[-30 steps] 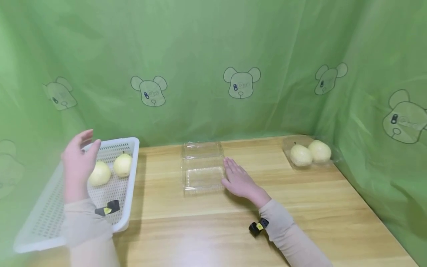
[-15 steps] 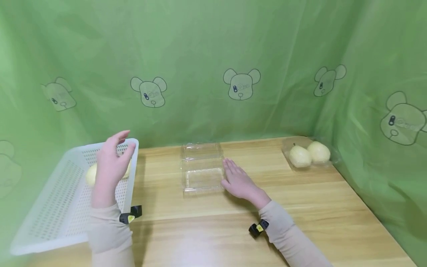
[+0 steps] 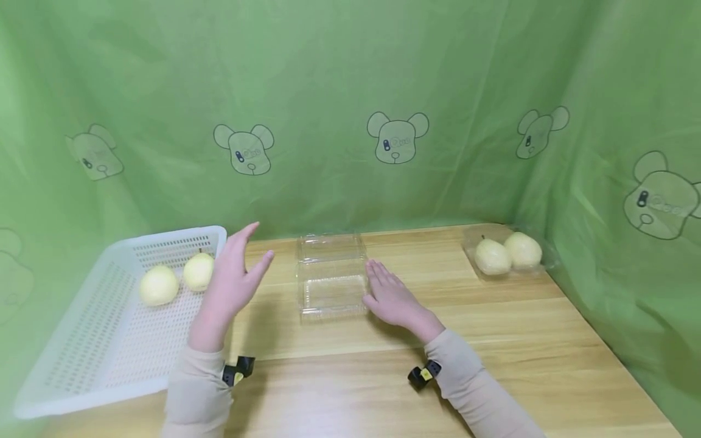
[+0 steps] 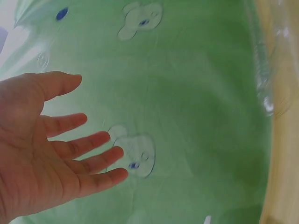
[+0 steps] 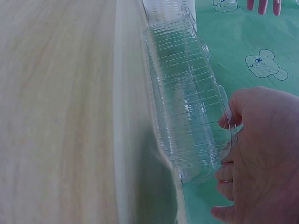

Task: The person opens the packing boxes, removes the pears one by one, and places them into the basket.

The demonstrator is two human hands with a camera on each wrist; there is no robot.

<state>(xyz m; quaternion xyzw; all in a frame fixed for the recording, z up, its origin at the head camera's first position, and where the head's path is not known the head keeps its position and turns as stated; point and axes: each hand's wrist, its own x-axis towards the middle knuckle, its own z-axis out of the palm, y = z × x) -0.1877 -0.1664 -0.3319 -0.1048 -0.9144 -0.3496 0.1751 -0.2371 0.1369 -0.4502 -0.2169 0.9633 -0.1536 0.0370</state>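
My left hand is raised over the right rim of a white plastic basket, thumb and fingers spread, holding nothing. Two pale yellow pears lie inside: one pear and another pear close to that hand. In the left wrist view the palm of the left hand shows bare. A clear plastic clamshell box lies opened out on the table. My right hand touches its right side with fairly straight fingers. In the right wrist view the thumb and fingers of the right hand lie against the box's end.
At the back right corner a clear plastic box holds two more yellow pears. A green curtain with bear heads surrounds the back and sides of the wooden table.
My left hand has moved rightward across the basket to its right rim, its fingers spreading wider, uncovering the pears. The right hand and the clamshell box have stayed in place.
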